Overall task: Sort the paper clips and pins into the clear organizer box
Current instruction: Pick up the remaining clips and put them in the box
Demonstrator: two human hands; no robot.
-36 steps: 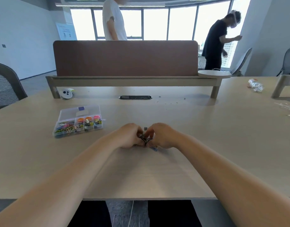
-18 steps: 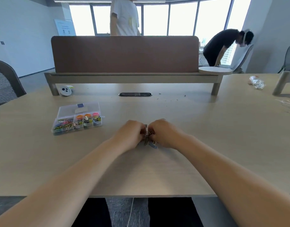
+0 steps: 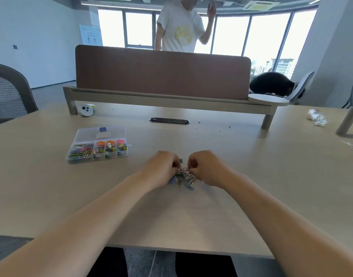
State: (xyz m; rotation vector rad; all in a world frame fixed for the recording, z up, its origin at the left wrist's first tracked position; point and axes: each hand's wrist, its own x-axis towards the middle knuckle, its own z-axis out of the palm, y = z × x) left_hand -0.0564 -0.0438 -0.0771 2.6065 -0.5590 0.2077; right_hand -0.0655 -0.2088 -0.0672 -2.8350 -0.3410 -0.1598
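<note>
A small heap of coloured paper clips (image 3: pixel 184 178) lies on the wooden table, between my two hands. My left hand (image 3: pixel 161 168) is curled at the heap's left side, fingertips pinched on clips. My right hand (image 3: pixel 206 166) is curled at its right side, pinching a reddish clip that hangs linked to others. The clear organizer box (image 3: pixel 98 144) stands to the left and a little farther back, lid open. Its compartments hold coloured paper clips, binder clips and round orange and pink pin tubs.
A brown desk divider (image 3: pixel 161 74) on a low shelf crosses the back of the table. A white gadget (image 3: pixel 86 110) and a cable grommet (image 3: pixel 169 120) lie near it. Crumpled plastic (image 3: pixel 316 116) is far right. A mesh chair (image 3: pixel 9 92) stands left. Two people are behind the divider.
My hands have drawn slightly apart, uncovering the clip heap between them. The view has tilted and shifted. The person in black has bent down behind the divider.
</note>
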